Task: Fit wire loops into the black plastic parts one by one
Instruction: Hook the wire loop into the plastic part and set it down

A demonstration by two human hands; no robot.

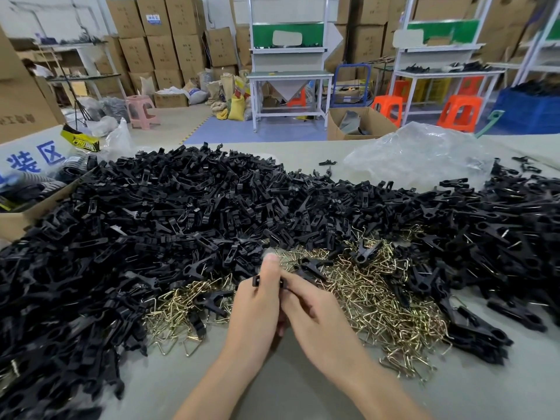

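Cartons and white workbenches [289, 75] stand at the back of the room. Your desk [485, 389] is heaped with black plastic parts [181, 207], and the brassy wire loops [378, 298] lie in a loose drift just beyond your hands.

Your left hand [257, 301] grips one black part [256, 281] with the thumb laid over its top, so only the part's ends show on either side. Your right hand [315, 316] is curled against it, the forefinger pinching at the part's right end. Whether a loop sits between those fingers is hidden.

This looks like the seating step. Keep the part pinned under the thumb so it can't roll. Feed the loop's ends squarely into the part, not at a slant, and press until both legs sit evenly. Springy wire may jump free, so don't ease the left grip until it is home. The clips with wire showing [500, 225], to your right, seem to be the finished ones.
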